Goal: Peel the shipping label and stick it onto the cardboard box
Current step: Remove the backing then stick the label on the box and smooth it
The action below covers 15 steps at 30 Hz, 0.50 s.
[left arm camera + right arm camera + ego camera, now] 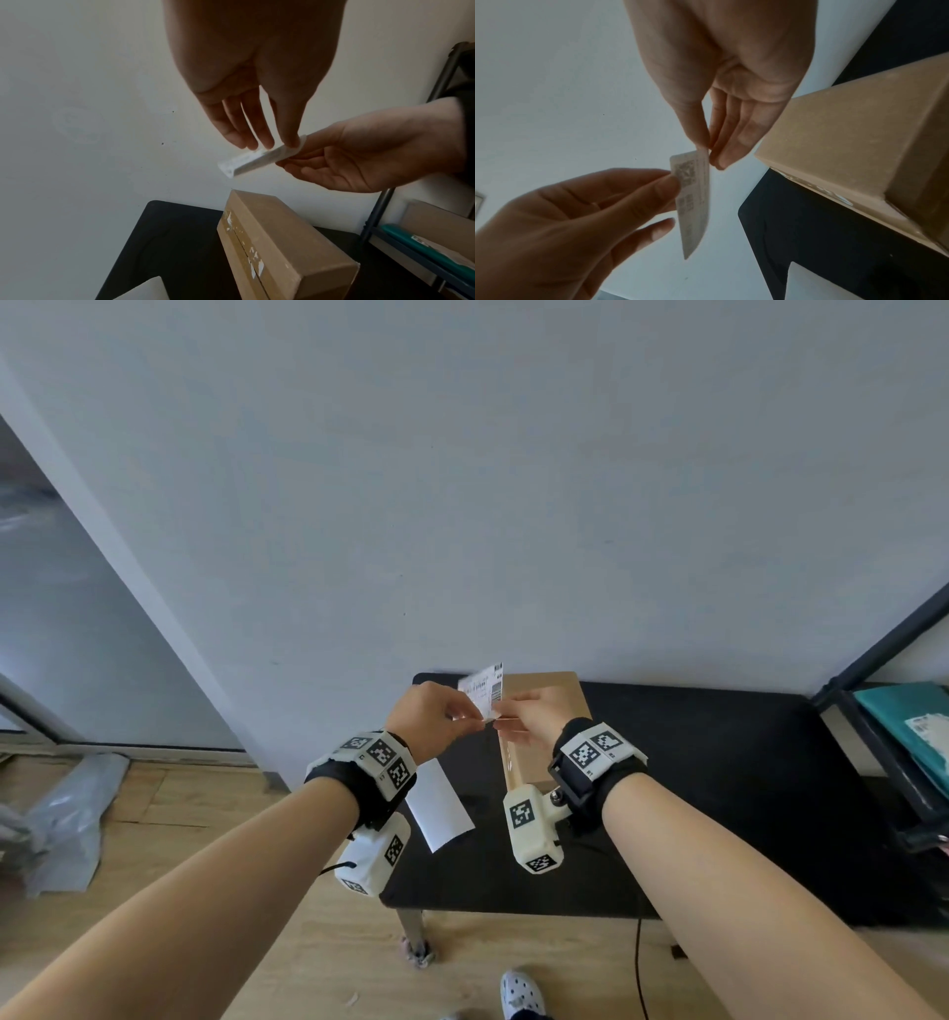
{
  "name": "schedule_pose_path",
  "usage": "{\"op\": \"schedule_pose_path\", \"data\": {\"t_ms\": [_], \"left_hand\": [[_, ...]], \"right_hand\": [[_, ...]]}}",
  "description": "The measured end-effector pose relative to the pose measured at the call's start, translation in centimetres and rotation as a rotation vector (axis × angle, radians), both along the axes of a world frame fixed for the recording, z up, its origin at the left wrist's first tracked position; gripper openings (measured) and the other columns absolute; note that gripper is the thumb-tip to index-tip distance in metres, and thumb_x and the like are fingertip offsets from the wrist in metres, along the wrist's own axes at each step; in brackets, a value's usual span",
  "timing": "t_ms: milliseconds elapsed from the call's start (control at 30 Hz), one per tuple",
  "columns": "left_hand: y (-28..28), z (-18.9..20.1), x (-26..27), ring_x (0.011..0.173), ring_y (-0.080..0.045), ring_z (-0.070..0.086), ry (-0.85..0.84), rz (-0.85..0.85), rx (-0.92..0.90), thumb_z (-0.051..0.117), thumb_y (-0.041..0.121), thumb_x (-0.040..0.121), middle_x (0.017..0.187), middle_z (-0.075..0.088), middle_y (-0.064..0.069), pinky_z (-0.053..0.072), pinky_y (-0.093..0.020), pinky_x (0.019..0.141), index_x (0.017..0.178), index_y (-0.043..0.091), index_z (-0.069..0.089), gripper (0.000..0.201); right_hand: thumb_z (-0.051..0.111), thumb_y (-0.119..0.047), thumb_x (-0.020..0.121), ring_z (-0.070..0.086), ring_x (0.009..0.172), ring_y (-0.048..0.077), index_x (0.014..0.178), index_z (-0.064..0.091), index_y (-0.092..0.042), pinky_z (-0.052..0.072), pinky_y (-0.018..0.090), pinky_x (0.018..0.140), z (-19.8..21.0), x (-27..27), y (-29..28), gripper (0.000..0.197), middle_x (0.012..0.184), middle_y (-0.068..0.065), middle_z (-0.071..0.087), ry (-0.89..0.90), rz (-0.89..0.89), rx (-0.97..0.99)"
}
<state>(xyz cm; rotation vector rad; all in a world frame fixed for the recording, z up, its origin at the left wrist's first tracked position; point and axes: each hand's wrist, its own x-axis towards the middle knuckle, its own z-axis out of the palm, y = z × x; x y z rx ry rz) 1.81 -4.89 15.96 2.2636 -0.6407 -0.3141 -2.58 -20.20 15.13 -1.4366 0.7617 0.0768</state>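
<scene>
A white shipping label (485, 690) with printed codes is held in the air above the left end of the black table (693, 788). My left hand (470, 713) pinches the label's left side between thumb and fingers, as the right wrist view shows (672, 182). At the label's near edge, my right hand (500, 713) pinches it (706, 148). In the left wrist view the label (257, 160) is seen edge-on between both hands. A long brown cardboard box (549, 690) lies on the table just beneath and behind the hands, with torn white scraps along its taped seam (254, 261).
A white sheet of paper (439, 801) lies on the table's left part, near the edge. A black metal rack (893, 639) stands at the right and holds a teal parcel (909, 721). Grey plastic bags (67, 819) lie on the wooden floor at the left.
</scene>
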Motion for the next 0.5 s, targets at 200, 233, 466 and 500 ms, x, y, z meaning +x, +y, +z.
{"op": "schedule_pose_path", "data": {"t_ms": [200, 233, 466, 500], "left_hand": [[-1.3, -0.4, 0.8, 0.092, -0.018, 0.062, -0.089, 0.061, 0.073, 0.073, 0.024, 0.08, 0.114, 0.066, -0.005, 0.053, -0.033, 0.087, 0.105, 0.012, 0.069, 0.028], [-1.4, -0.6, 1.0, 0.096, -0.02, 0.063, -0.115, 0.091, 0.074, 0.07, 0.024, 0.082, 0.114, 0.065, -0.006, 0.053, -0.033, 0.087, 0.107, 0.011, 0.067, 0.029], [-3.7, -1.3, 1.6, 0.082, -0.022, 0.06, 0.221, 0.252, 0.024, 0.059, 0.023, 0.09, 0.092, 0.065, -0.007, 0.054, -0.035, 0.083, 0.096, 0.005, 0.067, 0.02], [-4.3, -1.4, 1.6, 0.071, -0.019, 0.058, 0.321, 0.255, -0.018, 0.059, 0.021, 0.09, 0.084, 0.064, -0.007, 0.056, -0.033, 0.075, 0.086, 0.005, 0.066, 0.017]], "right_hand": [[0.063, 0.0, 0.086, 0.071, 0.075, 0.025, 0.08, 0.063, -0.007, 0.06, 0.032, 0.071, 0.7, 0.4, -2.5, 0.009, 0.085, 0.012, 0.07, -0.093, -0.052, -0.078], [0.064, -0.001, 0.085, 0.071, 0.074, 0.023, 0.079, 0.064, -0.008, 0.06, 0.031, 0.07, 0.7, 0.3, -3.0, 0.01, 0.085, 0.011, 0.071, -0.109, -0.051, -0.088], [0.064, -0.004, 0.086, 0.069, 0.074, 0.019, 0.086, 0.064, -0.007, 0.059, 0.025, 0.066, 0.8, -0.6, -6.3, 0.003, 0.094, 0.014, 0.07, -0.155, -0.056, -0.094], [0.064, -0.004, 0.086, 0.069, 0.076, 0.02, 0.087, 0.064, -0.007, 0.059, 0.025, 0.067, 0.7, -0.7, -6.7, 0.003, 0.096, 0.015, 0.07, -0.149, -0.051, -0.093]]}}
